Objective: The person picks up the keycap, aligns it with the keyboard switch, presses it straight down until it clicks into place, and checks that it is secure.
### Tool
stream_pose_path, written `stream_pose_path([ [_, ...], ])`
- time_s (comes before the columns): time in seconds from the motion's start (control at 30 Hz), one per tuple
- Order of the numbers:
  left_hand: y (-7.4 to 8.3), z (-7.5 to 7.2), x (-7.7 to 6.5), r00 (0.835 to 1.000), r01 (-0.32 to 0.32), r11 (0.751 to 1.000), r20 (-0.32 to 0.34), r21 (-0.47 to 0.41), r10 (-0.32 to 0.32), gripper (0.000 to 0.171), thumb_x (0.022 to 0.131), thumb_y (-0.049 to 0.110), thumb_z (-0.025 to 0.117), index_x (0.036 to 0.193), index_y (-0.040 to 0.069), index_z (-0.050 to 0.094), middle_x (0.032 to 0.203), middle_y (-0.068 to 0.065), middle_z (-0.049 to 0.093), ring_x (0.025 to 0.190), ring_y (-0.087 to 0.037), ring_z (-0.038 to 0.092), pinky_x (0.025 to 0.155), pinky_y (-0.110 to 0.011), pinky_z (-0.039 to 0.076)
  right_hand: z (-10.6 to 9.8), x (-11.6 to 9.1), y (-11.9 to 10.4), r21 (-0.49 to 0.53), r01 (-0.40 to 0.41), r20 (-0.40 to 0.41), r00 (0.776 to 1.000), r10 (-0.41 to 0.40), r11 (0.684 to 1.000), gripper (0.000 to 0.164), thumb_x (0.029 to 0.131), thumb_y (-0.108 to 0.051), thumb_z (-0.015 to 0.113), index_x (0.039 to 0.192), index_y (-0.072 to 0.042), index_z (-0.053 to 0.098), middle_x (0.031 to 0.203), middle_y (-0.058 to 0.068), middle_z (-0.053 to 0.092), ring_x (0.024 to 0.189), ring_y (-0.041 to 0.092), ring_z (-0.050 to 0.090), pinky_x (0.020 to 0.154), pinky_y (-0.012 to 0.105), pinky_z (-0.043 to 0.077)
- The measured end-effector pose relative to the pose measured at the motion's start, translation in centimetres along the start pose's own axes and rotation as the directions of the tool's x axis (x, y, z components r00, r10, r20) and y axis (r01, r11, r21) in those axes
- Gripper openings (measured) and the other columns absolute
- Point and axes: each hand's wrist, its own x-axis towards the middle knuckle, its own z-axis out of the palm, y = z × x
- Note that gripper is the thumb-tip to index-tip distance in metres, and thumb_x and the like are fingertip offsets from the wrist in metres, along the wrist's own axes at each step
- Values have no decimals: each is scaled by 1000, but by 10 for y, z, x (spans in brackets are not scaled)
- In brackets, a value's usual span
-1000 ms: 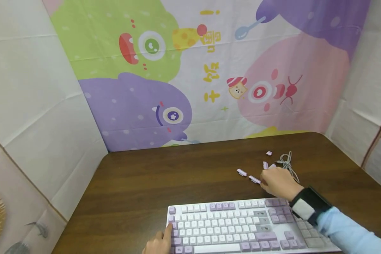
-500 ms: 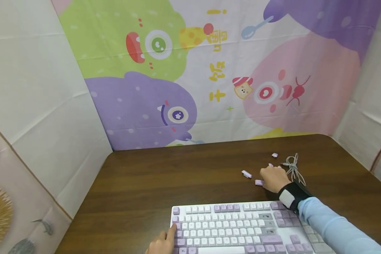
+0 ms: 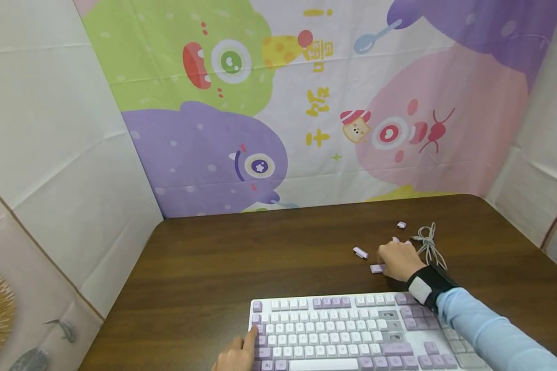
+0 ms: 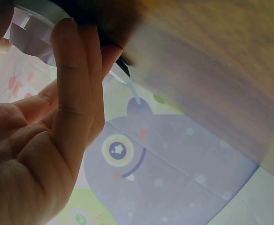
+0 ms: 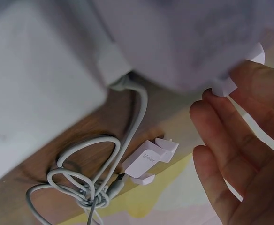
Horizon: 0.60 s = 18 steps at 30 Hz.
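Observation:
A white and lavender keyboard lies along the table's near side, several key positions bare at its right part. My left hand grips its left edge; in the left wrist view the thumb lies over the keys and the fingers lie along the side. Beyond the keyboard's back right, my right hand pinches a long lavender keycap lying low at the table; the right wrist view shows part of that keycap at the thumb and fingertips. Beside this hand lies the Enter keycap.
Another long keycap lies left of the right hand, and a small keycap lies farther back. A bundled grey cable sits to the right. A cartoon-printed cloth hangs behind the brown table.
My right hand has moved a little left, and the keycap at its fingertips has turned from slanted to nearly level. The left hand stays at the keyboard's edge. The head view has shifted slightly.

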Motion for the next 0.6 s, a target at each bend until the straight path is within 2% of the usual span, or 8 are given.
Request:
stream_pose_path([
  [0.43, 0, -2, 1, 1000, -6, 1000, 16, 9, 6, 31, 83, 19, 61, 113, 16, 53, 71, -2, 50, 54, -24, 52, 50, -39, 43, -6, -4, -4, 30, 60, -4, 998, -60, 998, 18, 57, -4, 74, 56, -16, 60, 58, -2, 60, 56, 16, 54, 48, 34, 35],
  [0.5, 0, -1, 1, 1000, 2, 1000, 24, 6, -2, 30, 84, 19, 60, 113, 16, 53, 71, -2, 50, 55, -25, 52, 50, -39, 43, -7, -5, -5, 40, 70, 10, 998, -70, 997, 15, 59, -5, 74, 61, -15, 63, 59, -3, 59, 57, 14, 53, 47, 32, 36],
  [0.6, 0, -1, 1, 1000, 5, 1000, 30, 1, -5, 31, 84, 20, 60, 114, 16, 53, 72, -3, 50, 56, -26, 53, 51, -40, 43, -10, -7, -7, 55, 96, 28, 995, -98, 994, 16, 64, -7, 75, 77, -14, 69, 65, -1, 63, 58, 13, 53, 46, 31, 37],
])
